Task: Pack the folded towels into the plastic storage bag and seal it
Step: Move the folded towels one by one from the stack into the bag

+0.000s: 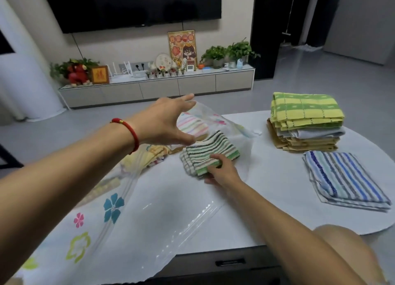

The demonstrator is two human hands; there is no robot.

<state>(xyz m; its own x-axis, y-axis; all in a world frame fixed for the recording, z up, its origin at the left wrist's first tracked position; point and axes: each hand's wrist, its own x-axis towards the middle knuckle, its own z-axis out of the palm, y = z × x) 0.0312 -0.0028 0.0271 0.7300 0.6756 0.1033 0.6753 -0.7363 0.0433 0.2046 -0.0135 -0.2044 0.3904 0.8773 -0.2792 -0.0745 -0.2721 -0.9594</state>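
Observation:
A large clear plastic storage bag (149, 216) printed with flowers lies across the white table (277, 199), its mouth toward me. My right hand (222, 171) reaches into the bag and grips a folded green-and-dark striped towel (207, 152). My left hand (166, 122), fingers spread, holds up the bag's upper sheet above that towel. Further inside lie a pastel striped towel (193, 125) and a yellowish towel (149, 156). Outside the bag, at right, are a stack of folded towels (305, 122) with a yellow-green one on top, and a blue striped folded towel (344, 177).
The table's front edge runs near my knee (342, 242) at lower right. Beyond the table is grey floor, then a low TV cabinet (158, 85) with plants and ornaments under a wall-mounted screen. A small white piece (257, 132) lies by the bag's far corner.

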